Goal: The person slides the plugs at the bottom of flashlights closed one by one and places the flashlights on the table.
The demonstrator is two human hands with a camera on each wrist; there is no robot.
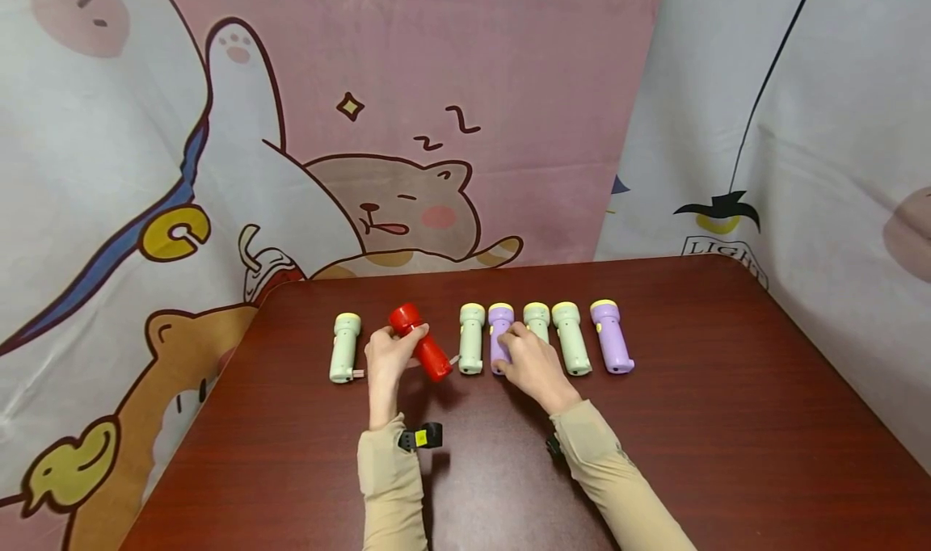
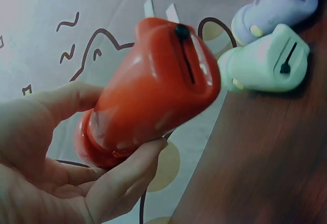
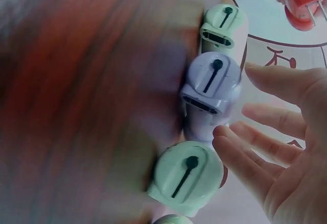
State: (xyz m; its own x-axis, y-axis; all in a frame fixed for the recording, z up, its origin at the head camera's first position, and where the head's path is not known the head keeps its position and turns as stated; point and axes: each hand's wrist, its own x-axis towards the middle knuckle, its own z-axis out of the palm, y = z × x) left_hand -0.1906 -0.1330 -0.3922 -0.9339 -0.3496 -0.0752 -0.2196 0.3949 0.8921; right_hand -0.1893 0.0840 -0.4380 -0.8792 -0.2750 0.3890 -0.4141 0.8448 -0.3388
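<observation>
My left hand (image 1: 391, 357) holds a red flashlight (image 1: 431, 355) between thumb and fingers, tilted above the table. Two flat metal plug prongs (image 2: 171, 14) stick out near its end, beside a slot with a black knob (image 2: 181, 31). My right hand (image 1: 534, 361) reaches over a purple flashlight (image 1: 500, 321) in the row, thumb and fingertips spread close about its body. In the right wrist view this purple flashlight (image 3: 212, 81) shows its slotted end, with a pale green flashlight (image 3: 189, 175) beside it.
A pale green flashlight (image 1: 345, 349) with prongs out lies at the left. Another green flashlight (image 1: 471, 341) is left of the purple one; two more, one partly behind my right hand, lie right of it. A second purple flashlight (image 1: 612, 337) ends the row on the brown table (image 1: 727, 422).
</observation>
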